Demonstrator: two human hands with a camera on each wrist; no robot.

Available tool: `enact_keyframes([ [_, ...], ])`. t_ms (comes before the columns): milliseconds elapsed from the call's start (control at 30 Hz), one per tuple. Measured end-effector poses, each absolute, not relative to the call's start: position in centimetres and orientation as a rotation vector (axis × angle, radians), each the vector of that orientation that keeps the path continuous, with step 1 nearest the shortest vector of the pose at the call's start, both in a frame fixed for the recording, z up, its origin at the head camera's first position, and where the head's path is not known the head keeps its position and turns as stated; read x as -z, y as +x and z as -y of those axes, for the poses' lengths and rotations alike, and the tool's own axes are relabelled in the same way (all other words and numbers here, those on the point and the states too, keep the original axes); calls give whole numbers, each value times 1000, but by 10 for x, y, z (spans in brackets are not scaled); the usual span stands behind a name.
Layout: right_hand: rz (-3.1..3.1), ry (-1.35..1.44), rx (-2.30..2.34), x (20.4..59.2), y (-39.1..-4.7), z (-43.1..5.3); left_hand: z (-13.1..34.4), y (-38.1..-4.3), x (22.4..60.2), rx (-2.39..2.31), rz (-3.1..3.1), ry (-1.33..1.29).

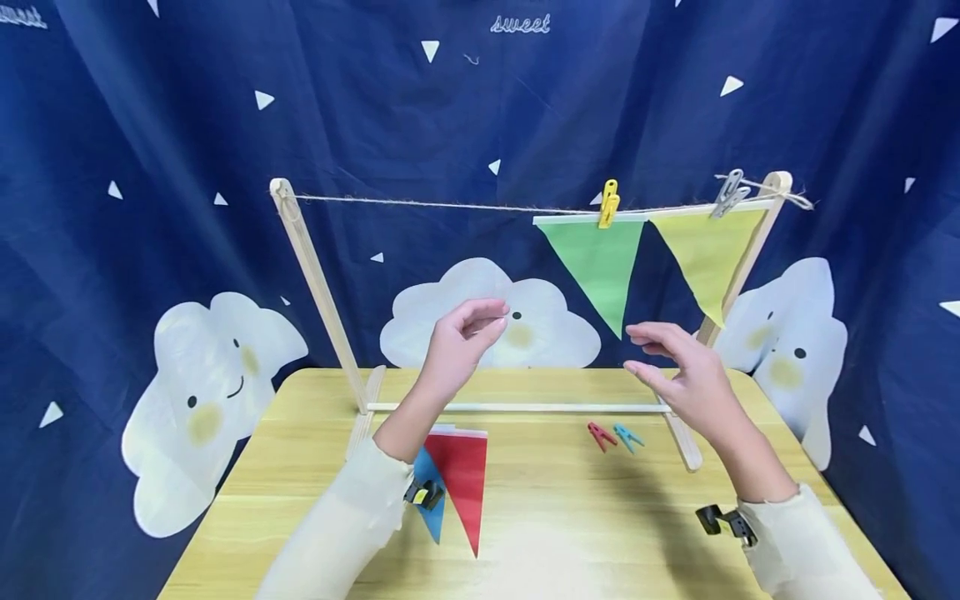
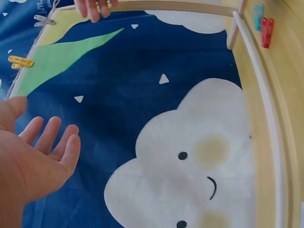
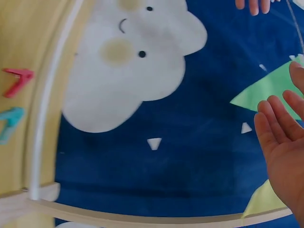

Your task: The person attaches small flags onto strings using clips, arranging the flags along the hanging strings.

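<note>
A green pennant hangs from a string under a yellow clothespin. Right of it, a grey clothespin holds a yellow pennant. My left hand is raised over the table with nothing in it, fingers relaxed. My right hand is also bare, its fingertips just below the green pennant's tip in the head view. On the table lie a red pennant and a blue pennant, the blue one partly hidden by the left sleeve.
A wooden post at each side carries the string, and a white rod joins their feet. A red clothespin and a blue clothespin lie on the wooden table. Behind hangs a dark blue curtain with clouds.
</note>
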State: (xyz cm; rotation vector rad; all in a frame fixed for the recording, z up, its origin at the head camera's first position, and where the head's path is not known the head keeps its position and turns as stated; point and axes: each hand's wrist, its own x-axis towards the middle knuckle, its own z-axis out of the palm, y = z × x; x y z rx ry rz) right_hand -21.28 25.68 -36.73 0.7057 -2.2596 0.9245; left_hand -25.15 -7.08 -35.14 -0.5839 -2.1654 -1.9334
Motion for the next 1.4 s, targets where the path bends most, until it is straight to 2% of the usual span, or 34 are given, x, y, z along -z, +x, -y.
enact_keyframes([
  [500,2358,566,-1105,441,-215,-273,96,-241,395,1838,2285,-537],
  [900,2488,465,-1110,480,-211,-277,114,-230,437,1529,2485,-425],
  [1400,2610,371,-1102,523,-213,-286,131,-234,476,1583,2539,-328],
])
